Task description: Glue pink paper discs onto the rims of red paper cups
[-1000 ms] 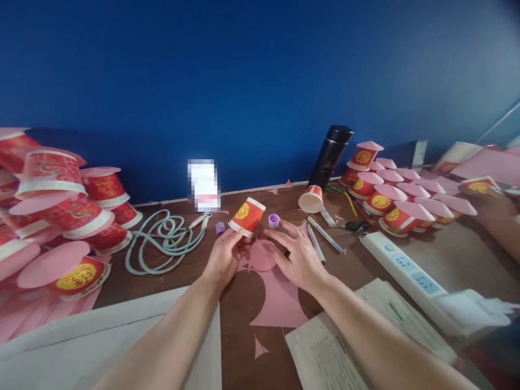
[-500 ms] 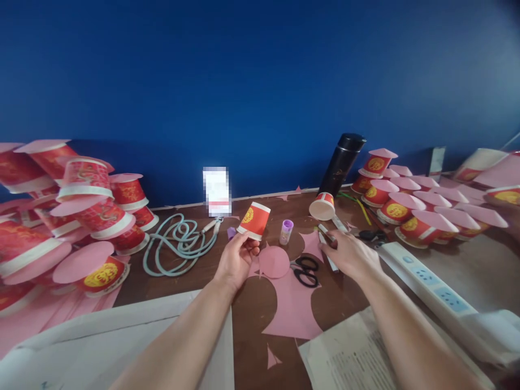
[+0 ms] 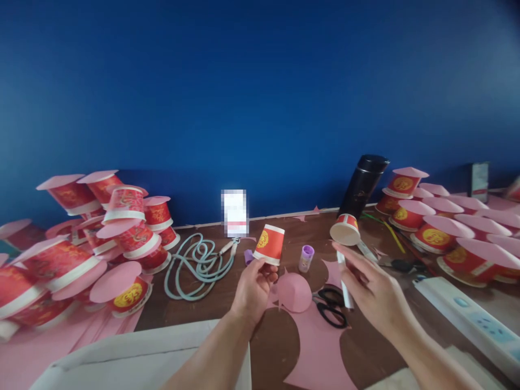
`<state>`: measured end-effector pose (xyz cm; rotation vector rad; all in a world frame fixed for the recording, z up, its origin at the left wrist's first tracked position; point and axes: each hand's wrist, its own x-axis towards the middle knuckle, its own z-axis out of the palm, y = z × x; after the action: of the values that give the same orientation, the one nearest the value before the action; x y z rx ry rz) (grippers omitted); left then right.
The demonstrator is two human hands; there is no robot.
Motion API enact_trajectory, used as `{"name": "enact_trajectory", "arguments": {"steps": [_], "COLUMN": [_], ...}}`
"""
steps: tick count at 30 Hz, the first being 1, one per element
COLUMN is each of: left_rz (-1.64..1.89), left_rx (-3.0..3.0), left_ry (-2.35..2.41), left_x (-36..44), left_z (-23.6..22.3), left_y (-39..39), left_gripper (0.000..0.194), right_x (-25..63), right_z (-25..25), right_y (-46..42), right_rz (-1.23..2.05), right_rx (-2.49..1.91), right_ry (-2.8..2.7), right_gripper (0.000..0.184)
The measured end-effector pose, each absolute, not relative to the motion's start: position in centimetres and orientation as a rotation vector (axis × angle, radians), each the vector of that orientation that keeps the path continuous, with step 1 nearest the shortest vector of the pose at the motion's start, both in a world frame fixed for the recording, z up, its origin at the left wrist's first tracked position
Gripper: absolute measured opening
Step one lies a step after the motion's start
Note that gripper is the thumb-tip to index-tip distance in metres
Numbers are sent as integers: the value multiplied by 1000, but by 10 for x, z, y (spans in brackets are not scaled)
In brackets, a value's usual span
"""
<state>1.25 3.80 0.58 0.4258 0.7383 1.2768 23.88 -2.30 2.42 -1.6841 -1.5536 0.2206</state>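
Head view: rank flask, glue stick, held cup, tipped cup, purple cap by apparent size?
Largest to smallest:
1. Flask
2. Held cup and tipped cup, too alike to rank
3. Glue stick
4. Purple cap

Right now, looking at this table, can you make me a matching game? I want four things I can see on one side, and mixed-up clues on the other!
Things:
1. Left hand
2. Small tube
3. Long cord
4. Flask

Clues:
A. pale blue, lying in loops
B. tall and black, near the blue wall
C. holding a red cup with a yellow emblem
D. standing, with an open purple top

Right pairs: 1-C, 2-D, 3-A, 4-B
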Motion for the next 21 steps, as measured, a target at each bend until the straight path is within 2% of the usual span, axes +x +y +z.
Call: {"name": "enact_trajectory", "arguments": {"steps": [4,8,11,14,21], "left_rz": [1270,1258,1249,1227,1208], "left_rx": [392,409,451,463,405], "left_ry": [744,717,690,684,677], "left_x": [14,15,14,14,14], "left_z": [5,5,6,7,8], "left_y": [38,36,35,35,34], "left_gripper": [19,19,19,19,17], "right_x": [212,188,180,179,185], "right_z": [20,21,23,21,12], "right_y": [-33,-43,-47,-48,-47], "right_rz": [448,827,912,806,353], "right_rx": [-1394,-1331,-1285,-1240,-1149], "right_ry": [-1681,-1689,-1687,-1756,-1971], "right_gripper": [26,28,27,28,42]}}
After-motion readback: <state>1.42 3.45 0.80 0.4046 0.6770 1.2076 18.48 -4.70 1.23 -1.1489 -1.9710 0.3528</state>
